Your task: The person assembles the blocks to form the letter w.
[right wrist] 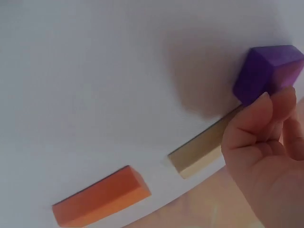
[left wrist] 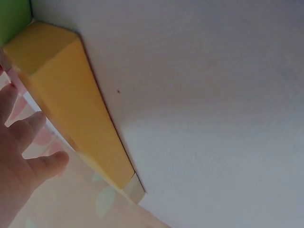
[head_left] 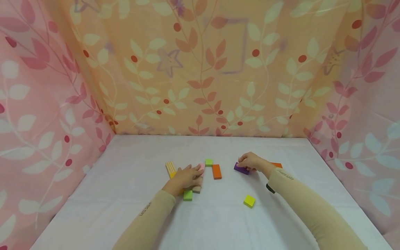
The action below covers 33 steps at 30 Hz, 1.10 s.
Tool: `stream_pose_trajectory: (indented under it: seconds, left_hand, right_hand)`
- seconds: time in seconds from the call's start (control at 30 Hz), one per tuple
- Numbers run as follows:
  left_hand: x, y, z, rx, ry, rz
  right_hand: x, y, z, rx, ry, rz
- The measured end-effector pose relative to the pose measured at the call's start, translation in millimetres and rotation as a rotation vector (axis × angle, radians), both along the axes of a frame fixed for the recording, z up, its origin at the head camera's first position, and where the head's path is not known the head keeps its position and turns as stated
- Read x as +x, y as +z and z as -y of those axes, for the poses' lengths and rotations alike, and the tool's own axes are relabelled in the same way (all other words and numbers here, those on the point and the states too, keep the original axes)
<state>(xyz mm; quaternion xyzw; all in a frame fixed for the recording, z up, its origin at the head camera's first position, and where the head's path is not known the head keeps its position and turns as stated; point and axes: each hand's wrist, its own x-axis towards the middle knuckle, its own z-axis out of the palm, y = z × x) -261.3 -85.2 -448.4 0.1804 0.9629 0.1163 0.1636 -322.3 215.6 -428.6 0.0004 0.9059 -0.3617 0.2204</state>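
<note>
My right hand [head_left: 252,161] pinches one end of a purple block [head_left: 241,169] between thumb and fingertips. The right wrist view shows the purple block [right wrist: 256,76] at the fingertips of the hand [right wrist: 270,142], with a tan block [right wrist: 202,154] partly behind it. To the left, my left hand [head_left: 185,178] stretches over a group of blocks, its fingers at a pink block [head_left: 202,168] and a grey-brown block [head_left: 197,189]; it hides some of them. In the left wrist view, loosely spread fingers [left wrist: 50,164] lie beside a long yellow block [left wrist: 76,104], with a green block [left wrist: 13,19] at its end.
An orange block [head_left: 217,172] and a green block [head_left: 208,163] lie between the hands. Nearer stand a yellow block [head_left: 249,201] and another green block [head_left: 188,195]. A striped pale-yellow piece [head_left: 170,168] is at left. Another orange block [head_left: 277,165] lies behind the right wrist. Patterned cloth surrounds the white table [head_left: 218,225].
</note>
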Motion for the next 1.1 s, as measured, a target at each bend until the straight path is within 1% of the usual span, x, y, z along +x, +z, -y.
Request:
stream_pose_trajectory:
  seconds: [0.1, 0.23, 0.33, 0.6, 0.73, 0.97, 1.1]
  left_hand:
    - [0.3, 0.8, -0.5, 0.007, 0.011, 0.008]
    - [0.6, 2.1, -1.0, 0.029, 0.024, 0.022]
    - [1.0, 2.5, -1.0, 0.033, 0.022, 0.021]
    - [1.3, 2.3, -0.8, 0.031, 0.02, 0.016]
    - [0.3, 0.7, -0.1, 0.034, 0.013, 0.012]
    - [-0.2, -1.1, 1.2, 0.025, -0.005, 0.006]
    - [0.0, -1.0, 1.2, 0.031, -0.003, 0.008]
  right_hand:
    - [-0.3, -5.4, -4, 0.007, 0.004, -0.028]
    - [0.6, -12.0, -6, 0.047, 0.06, -0.114]
    - [1.7, -14.9, -7, 0.083, 0.085, -0.155]
    - [3.9, -14.9, -5, 0.127, 0.064, -0.175]
    - [5.9, -13.7, -3, 0.113, 0.057, -0.179]
    - [8.5, -14.6, -2, 0.092, 0.026, -0.156]
    - [9.7, -12.3, -4, 0.055, -0.015, -0.126]
